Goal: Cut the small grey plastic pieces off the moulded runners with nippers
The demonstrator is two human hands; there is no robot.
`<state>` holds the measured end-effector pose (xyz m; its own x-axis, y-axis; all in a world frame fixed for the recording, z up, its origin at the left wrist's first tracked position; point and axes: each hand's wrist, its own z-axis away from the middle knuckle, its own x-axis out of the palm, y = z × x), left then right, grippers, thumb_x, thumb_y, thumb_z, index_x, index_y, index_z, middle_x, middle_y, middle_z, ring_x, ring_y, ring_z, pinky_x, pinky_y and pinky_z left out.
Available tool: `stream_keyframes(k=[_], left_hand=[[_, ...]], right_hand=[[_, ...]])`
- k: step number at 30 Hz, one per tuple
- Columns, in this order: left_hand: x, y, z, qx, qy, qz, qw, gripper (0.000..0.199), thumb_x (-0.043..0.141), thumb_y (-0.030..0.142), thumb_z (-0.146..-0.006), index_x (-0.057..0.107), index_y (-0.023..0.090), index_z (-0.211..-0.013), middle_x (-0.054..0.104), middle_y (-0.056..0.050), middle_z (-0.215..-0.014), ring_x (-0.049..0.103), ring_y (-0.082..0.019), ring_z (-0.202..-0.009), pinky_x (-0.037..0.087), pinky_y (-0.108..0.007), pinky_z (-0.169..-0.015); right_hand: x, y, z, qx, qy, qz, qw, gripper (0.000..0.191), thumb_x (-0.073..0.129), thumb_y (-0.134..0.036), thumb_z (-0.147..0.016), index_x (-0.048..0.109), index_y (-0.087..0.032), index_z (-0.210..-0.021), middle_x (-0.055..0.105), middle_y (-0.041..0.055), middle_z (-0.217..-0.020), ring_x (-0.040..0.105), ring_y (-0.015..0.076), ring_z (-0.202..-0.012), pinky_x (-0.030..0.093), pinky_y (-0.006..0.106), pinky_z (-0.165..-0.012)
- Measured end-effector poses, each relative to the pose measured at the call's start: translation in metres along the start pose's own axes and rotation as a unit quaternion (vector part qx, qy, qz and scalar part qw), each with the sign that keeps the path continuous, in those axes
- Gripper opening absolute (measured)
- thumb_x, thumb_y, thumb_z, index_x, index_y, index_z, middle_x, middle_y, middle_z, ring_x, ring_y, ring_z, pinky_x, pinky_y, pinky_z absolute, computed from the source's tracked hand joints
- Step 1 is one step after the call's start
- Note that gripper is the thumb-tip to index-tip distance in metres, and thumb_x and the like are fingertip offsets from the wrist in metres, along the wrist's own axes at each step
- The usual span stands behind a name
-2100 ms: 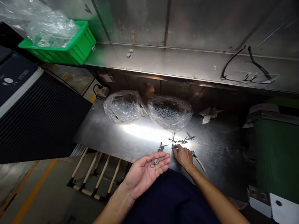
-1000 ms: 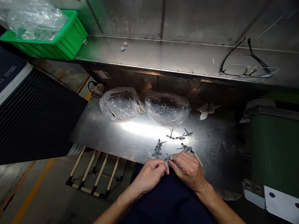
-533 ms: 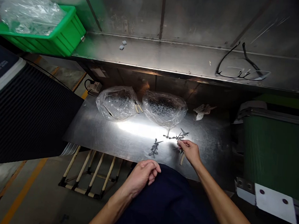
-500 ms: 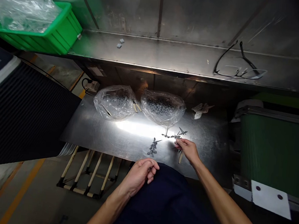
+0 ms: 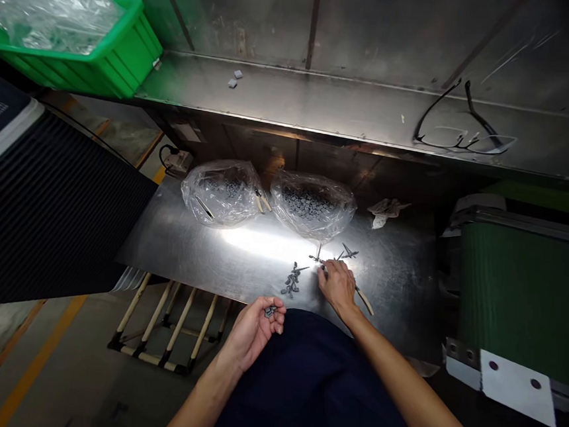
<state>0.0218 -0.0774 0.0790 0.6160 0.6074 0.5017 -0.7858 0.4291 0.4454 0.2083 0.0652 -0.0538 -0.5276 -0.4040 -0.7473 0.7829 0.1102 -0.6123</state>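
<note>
My left hand [image 5: 257, 331] is curled palm-up at the table's front edge, holding small grey parts [image 5: 270, 311] at its fingertips. To the right, my right hand [image 5: 338, 285] reaches over the metal table [image 5: 201, 259], its fingers bent down at a dark branched piece [image 5: 316, 259]; what its fingertips grip, if anything, is hidden. A dark cluster of parts [image 5: 291, 280] lies between the hands. Another dark spiky piece [image 5: 349, 252] rests just beyond my right hand. Pliers with a pale handle [image 5: 365, 301] show beside that hand.
Two clear bags of grey parts [image 5: 224, 191] [image 5: 310, 206] stand at the back, with pliers [image 5: 262, 201] on the left one. Crumpled paper [image 5: 385, 212] is at right. Glasses [image 5: 463, 139] and a green bin [image 5: 123, 60] sit on the shelf. A green belt [image 5: 527, 288] is far right.
My left hand has turned and opened somewhat, showing the small grey parts. My right hand has shifted left and flattened over the dark pieces; the pliers beside it now show more.
</note>
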Motion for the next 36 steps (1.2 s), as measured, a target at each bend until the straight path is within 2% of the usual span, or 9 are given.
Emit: stream_keyframes(k=[5, 9, 14, 20, 25, 30, 36], left_hand=[[-0.001, 0.001, -0.004, 0.001, -0.006, 0.013, 1.0, 0.015, 0.057, 0.019, -0.083, 0.063, 0.01, -0.072, 0.062, -0.01, -0.088, 0.057, -0.013, -0.067, 0.047, -0.025, -0.055], [-0.006, 0.001, -0.003, 0.008, -0.002, 0.013, 1.0, 0.013, 0.059, 0.02, -0.084, 0.066, 0.009, -0.084, 0.06, -0.007, -0.08, 0.056, -0.013, -0.063, 0.046, -0.024, -0.052], [-0.013, 0.0, -0.006, 0.012, -0.001, 0.0, 1.0, 0.026, 0.062, 0.014, -0.081, 0.064, 0.009, -0.106, 0.058, -0.003, -0.073, 0.055, -0.012, -0.061, 0.045, -0.024, -0.052], [-0.004, 0.003, -0.019, 0.015, -0.027, -0.046, 0.998, 0.029, 0.06, 0.014, -0.08, 0.062, 0.01, -0.108, 0.058, -0.003, -0.075, 0.054, -0.011, -0.062, 0.044, -0.024, -0.054], [0.011, 0.009, -0.025, 0.032, -0.045, -0.105, 0.993, 0.026, 0.059, 0.029, -0.086, 0.061, 0.012, -0.106, 0.05, 0.002, -0.071, 0.046, -0.009, -0.057, 0.041, -0.023, -0.051], [0.018, 0.012, -0.022, 0.023, -0.069, -0.187, 0.98, 0.043, 0.062, 0.056, -0.085, 0.061, 0.014, -0.095, 0.047, 0.004, -0.067, 0.039, -0.007, -0.052, 0.034, -0.021, -0.045], [0.015, 0.009, -0.015, 0.007, -0.11, -0.256, 0.96, 0.049, 0.062, 0.062, -0.082, 0.065, 0.013, -0.085, 0.045, 0.005, -0.064, 0.034, -0.006, -0.049, 0.024, -0.021, -0.045]], right_hand=[[0.022, -0.027, -0.031, -0.104, -0.083, 0.062, 0.989, 0.031, 0.06, -0.035, -0.096, 0.061, -0.018, -0.121, 0.06, 0.0096, -0.127, 0.06, 0.0238, -0.111, 0.051, 0.047, -0.094], [0.021, -0.03, -0.039, -0.145, -0.102, 0.078, 0.981, 0.03, 0.059, -0.035, -0.096, 0.061, -0.018, -0.12, 0.061, 0.0094, -0.124, 0.061, 0.0221, -0.106, 0.053, 0.044, -0.091], [-0.001, -0.026, -0.02, -0.16, -0.08, 0.035, 0.983, 0.027, 0.059, -0.035, -0.096, 0.063, -0.016, -0.114, 0.064, 0.0077, -0.115, 0.063, 0.0201, -0.099, 0.054, 0.041, -0.087], [-0.021, -0.038, 0.004, -0.162, -0.048, -0.061, 0.984, 0.024, 0.06, -0.038, -0.095, 0.064, -0.014, -0.103, 0.066, 0.0043, -0.098, 0.064, 0.0156, -0.083, 0.056, 0.034, -0.075], [-0.036, -0.058, 0.018, -0.178, -0.041, -0.132, 0.974, 0.027, 0.062, -0.041, -0.094, 0.065, -0.014, -0.096, 0.066, 0.0023, -0.089, 0.064, 0.0138, -0.076, 0.055, 0.031, -0.07], [-0.048, -0.076, 0.033, -0.199, -0.037, -0.165, 0.965, 0.027, 0.063, -0.041, -0.093, 0.065, -0.015, -0.092, 0.067, 0.0022, -0.087, 0.063, 0.0143, -0.078, 0.054, 0.03, -0.068], [-0.051, -0.08, 0.045, -0.232, -0.028, -0.164, 0.959, 0.024, 0.062, -0.038, -0.094, 0.065, -0.015, -0.086, 0.065, 0.0007, -0.081, 0.061, 0.0131, -0.074, 0.053, 0.03, -0.069]])
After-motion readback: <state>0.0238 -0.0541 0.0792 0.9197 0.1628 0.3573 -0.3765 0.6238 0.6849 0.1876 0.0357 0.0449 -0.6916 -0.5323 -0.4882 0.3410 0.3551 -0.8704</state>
